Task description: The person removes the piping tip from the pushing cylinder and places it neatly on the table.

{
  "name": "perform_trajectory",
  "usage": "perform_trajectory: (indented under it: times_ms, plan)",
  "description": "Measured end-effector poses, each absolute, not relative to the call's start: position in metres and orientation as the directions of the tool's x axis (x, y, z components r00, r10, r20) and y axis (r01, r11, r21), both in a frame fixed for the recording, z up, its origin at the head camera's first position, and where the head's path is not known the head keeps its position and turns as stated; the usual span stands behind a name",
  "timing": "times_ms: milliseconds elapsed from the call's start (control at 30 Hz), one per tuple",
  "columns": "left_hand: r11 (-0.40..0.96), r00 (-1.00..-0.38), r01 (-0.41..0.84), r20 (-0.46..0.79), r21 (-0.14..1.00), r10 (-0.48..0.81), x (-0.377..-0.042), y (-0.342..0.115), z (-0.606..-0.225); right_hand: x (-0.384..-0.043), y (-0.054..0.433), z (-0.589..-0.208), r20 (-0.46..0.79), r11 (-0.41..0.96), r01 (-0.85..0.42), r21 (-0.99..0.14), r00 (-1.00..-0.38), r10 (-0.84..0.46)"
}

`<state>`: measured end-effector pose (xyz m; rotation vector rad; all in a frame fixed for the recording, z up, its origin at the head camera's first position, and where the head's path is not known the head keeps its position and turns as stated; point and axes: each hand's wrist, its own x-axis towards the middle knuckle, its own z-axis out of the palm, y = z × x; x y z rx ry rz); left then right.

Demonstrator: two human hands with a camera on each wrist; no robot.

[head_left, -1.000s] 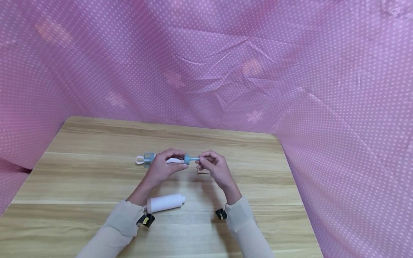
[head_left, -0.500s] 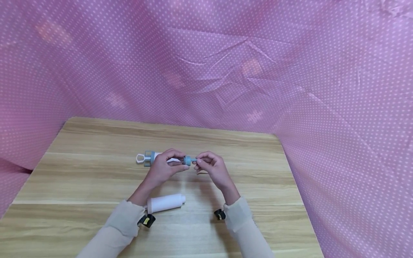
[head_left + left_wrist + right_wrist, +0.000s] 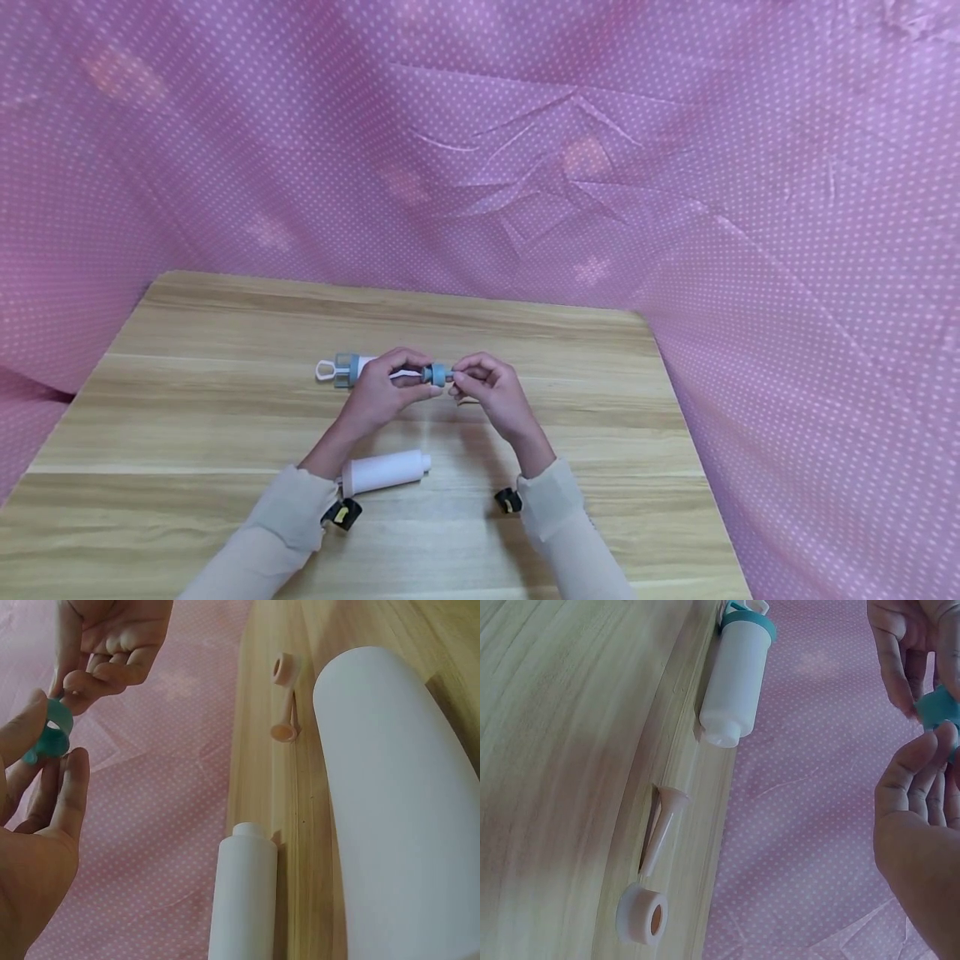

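Note:
My left hand [image 3: 380, 389] pinches a short teal ring [image 3: 438, 375] between thumb and fingers, above the table. From the right, my right hand [image 3: 495, 393] pinches the slim teal stem of a nozzle [image 3: 450, 376] that passes through the ring. Its wider end shows left of the ring in the head view. In the right wrist view both hands and the ring [image 3: 937, 709] are partly cut off. Behind my left hand lies a white syringe-like barrel [image 3: 739, 675] with a teal collar and a white loop handle [image 3: 326, 370].
A second white barrel [image 3: 386, 471] lies on the wooden table [image 3: 637, 533] near my left wrist. A pale pink funnel-shaped nozzle [image 3: 664, 829] and a pink ring [image 3: 641, 913] lie on the table. Pink dotted cloth [image 3: 480, 167] hangs beyond the table edge.
The nozzle has slid leftward through the teal ring, so less stem shows on the right and its wider end now shows on the left. My right hand has moved slightly left.

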<state>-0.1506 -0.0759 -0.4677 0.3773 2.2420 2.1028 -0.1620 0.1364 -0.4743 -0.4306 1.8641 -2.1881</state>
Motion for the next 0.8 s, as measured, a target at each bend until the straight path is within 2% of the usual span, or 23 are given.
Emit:
perform_trajectory:
  times_ms: [300,800]
  plan:
    - [0.095,-0.969,0.164,0.142,0.982,0.201,-0.1505,-0.0767,-0.4686,-0.1622,0.1348,-0.4743,0.062,-0.174,0.004,-0.985,-0.926,-0.372]
    - [0.065,-0.95,0.248,0.229,0.967,0.213,-0.152,-0.0776,-0.4722,-0.1635,0.1327,-0.4754,0.075,-0.18,-0.007,-0.984,-0.925,-0.373]
